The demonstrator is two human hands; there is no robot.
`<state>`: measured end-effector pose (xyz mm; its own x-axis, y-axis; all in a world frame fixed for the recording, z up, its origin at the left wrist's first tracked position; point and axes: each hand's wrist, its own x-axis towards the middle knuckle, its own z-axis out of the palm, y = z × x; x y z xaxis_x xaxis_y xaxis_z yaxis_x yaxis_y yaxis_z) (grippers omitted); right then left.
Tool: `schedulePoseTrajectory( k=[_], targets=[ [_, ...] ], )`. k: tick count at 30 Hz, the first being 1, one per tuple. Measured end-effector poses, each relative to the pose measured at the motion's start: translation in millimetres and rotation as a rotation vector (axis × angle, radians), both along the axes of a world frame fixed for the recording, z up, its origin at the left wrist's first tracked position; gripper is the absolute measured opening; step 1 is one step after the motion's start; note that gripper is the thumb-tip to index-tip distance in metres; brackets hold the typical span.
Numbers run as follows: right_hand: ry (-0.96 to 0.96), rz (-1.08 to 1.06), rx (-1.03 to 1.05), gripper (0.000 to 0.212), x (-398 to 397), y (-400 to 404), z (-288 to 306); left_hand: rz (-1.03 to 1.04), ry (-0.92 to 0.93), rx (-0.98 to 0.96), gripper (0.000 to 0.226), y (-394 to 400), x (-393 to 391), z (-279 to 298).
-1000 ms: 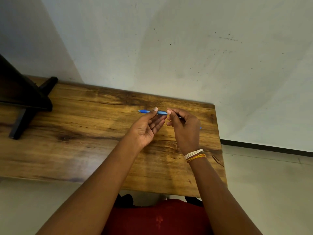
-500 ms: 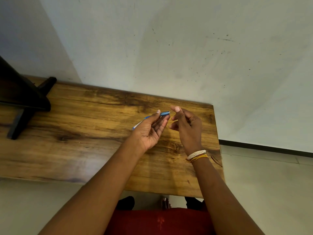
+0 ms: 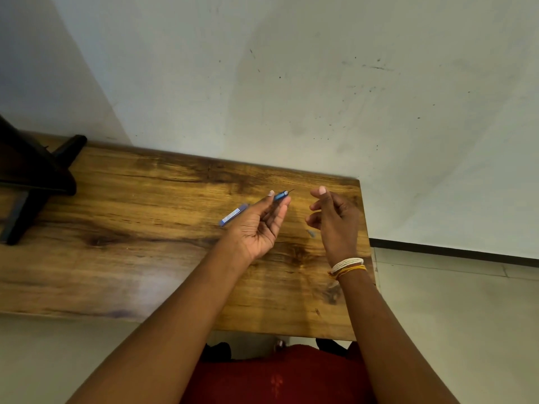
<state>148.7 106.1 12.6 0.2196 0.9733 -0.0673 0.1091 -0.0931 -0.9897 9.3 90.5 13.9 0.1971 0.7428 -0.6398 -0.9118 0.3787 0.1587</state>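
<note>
My left hand (image 3: 256, 225) holds a blue pen (image 3: 233, 214) palm up, above the wooden table (image 3: 131, 243). The thumb pins the pen against the fingers. The pen's front end sticks out past the fingertips, with a thin dark tip pointing up and right. Its back end, with a white label, shows to the left of the palm. My right hand (image 3: 338, 223) hovers a short way to the right, apart from the pen. Its fingers are loosely curled and I see nothing in them. A small grey-blue piece (image 3: 311, 233) lies on the table between the hands.
A black stand (image 3: 32, 176) with splayed feet sits on the table's far left. A pale wall runs right behind the table. The table's right edge (image 3: 366, 243) lies just beyond my right hand, with tiled floor (image 3: 452, 316) past it.
My right hand let go of the pen's front end and drew away to the right. My left hand tilted the pen so its tip points up and right.
</note>
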Motion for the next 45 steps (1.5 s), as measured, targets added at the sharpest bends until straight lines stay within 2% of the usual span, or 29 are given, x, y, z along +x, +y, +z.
schedulePoseTrajectory(
  k=[4, 8, 12, 17, 19, 21, 23, 25, 28, 32, 38, 45],
  targets=[
    [-0.177, -0.016, 0.024, 0.011, 5.7, -0.9, -0.9, 0.007, -0.032, 0.001, 0.015, 0.8, 6.3, 0.4],
    [-0.340, -0.037, -0.001, 0.011, 12.2, -0.2, -7.5, 0.003, -0.058, 0.000, 0.017, 0.1, 10.3, 2.2],
    [-0.564, -0.038, -0.111, 0.017, 22.0, 1.7, -12.6, 0.038, -0.151, -0.025, 0.035, -0.4, 9.0, 4.3],
    [-0.645, 0.019, -0.186, 0.021, 24.6, 0.1, -17.8, 0.077, -0.255, -0.061, 0.062, 0.1, 7.6, 3.5],
    [-0.663, 0.024, -0.202, 0.021, 25.3, 0.1, -19.9, 0.082, -0.254, -0.071, 0.065, 0.0, 7.4, 2.9],
    [-0.668, 0.011, -0.190, 0.022, 25.1, 0.6, -18.9, 0.073, -0.223, -0.076, 0.058, -0.1, 8.1, 3.1],
    [-0.654, -0.005, -0.078, 0.023, 21.2, 0.8, -15.8, 0.056, -0.181, -0.067, 0.040, -0.8, 9.2, 4.4],
    [-0.618, 0.032, 0.149, 0.029, 13.9, 0.0, -10.5, 0.045, -0.129, -0.054, 0.026, -1.1, 11.1, 7.0],
    [-0.630, 0.139, 0.445, 0.042, 1.6, -2.8, -1.7, 0.054, -0.091, -0.047, 0.017, -1.3, 13.1, 10.2],
    [-0.688, 0.208, 0.638, 0.054, -8.7, -6.9, 5.5, 0.049, -0.084, -0.033, 0.013, -1.0, 12.2, 13.8],
    [-0.767, 0.258, 0.657, 0.060, -9.6, -6.5, 3.9, 0.037, -0.092, -0.050, 0.015, -2.9, 10.5, 15.8],
    [-0.730, 0.243, 0.628, 0.057, -9.3, -5.2, 2.4, 0.055, -0.126, -0.041, 0.020, -1.5, 8.7, 13.7]
  ],
)
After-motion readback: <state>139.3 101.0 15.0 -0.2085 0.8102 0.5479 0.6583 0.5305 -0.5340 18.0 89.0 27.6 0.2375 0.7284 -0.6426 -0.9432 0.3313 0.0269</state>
